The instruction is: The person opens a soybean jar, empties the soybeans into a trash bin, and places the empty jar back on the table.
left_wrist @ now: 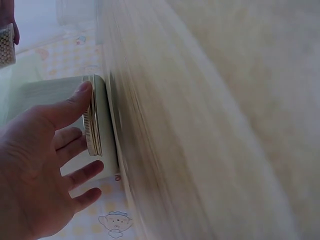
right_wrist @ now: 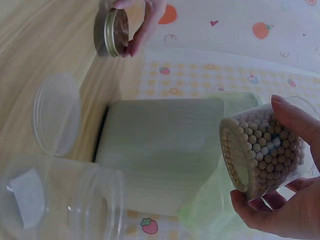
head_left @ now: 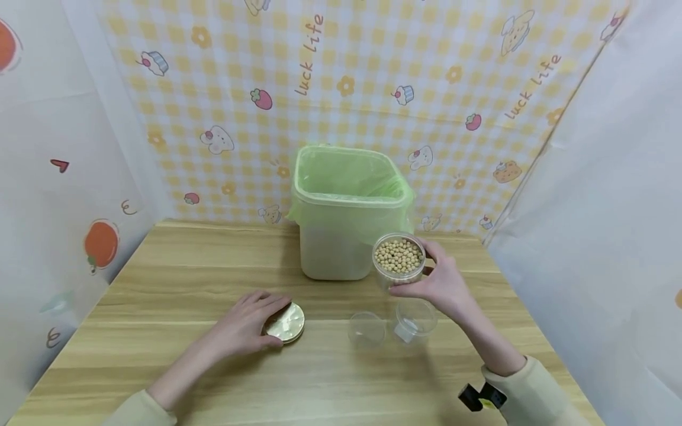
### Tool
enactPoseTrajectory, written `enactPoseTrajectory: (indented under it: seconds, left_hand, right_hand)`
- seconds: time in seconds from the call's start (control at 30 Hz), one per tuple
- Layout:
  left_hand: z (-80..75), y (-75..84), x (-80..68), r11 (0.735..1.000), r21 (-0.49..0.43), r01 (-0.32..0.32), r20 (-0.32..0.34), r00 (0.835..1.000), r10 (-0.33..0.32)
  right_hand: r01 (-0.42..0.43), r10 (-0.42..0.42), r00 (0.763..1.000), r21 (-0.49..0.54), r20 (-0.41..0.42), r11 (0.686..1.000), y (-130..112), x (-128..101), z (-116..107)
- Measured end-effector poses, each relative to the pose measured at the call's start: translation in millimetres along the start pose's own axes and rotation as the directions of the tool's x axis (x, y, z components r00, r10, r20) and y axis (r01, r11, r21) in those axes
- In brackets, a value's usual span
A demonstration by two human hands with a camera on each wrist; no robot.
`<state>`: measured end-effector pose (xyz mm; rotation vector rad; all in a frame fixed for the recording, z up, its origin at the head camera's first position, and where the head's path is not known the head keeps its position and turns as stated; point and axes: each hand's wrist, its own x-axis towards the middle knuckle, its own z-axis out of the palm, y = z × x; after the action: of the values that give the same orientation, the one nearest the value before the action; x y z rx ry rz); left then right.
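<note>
My right hand [head_left: 444, 284] grips a clear round jar [head_left: 386, 283] filled with small round beige beans [head_left: 398, 256], thumb on one side and fingers on the other. The jar is off the table, in front of the bin's right side; its mouth is uncovered in the head view. In the right wrist view, beans [right_wrist: 270, 150] show through its wall. At left, my left hand [head_left: 246, 328] holds a shiny gold screw lid [head_left: 288, 322] by its edge, close over the table. The left wrist view shows the thumb on the lid's ridged rim [left_wrist: 92, 127].
A translucent bin [head_left: 333, 248] lined with a green bag [head_left: 346, 171] stands at the back, against the patterned wall covering. An empty clear jar [head_left: 418, 319], a white slip inside, and a clear plastic lid [head_left: 366, 330] rest on the wooden table [head_left: 213, 260] between the hands.
</note>
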<state>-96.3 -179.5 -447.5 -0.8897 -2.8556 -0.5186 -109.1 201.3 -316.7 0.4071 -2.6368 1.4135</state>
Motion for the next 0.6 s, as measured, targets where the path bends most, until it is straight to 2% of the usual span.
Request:
enactPoseTrajectory:
  seconds: [0.37, 0.6]
  left_hand:
    - [3.2, -4.0, -1.9, 0.999, 0.016, -0.034, 0.016, 0.999, 0.034]
    - [5.4, -4.7, -2.6, 1.000, 0.021, -0.017, 0.041, 0.999, 0.016]
  right_hand:
    - [-0.054, 0.054, 0.999, -0.027, 0.000, 0.998, -8.1, 7.3, -23.9]
    - [-0.070, 0.070, 0.998, -0.046, -0.008, 0.996, -16.1, 17.9, -35.0]
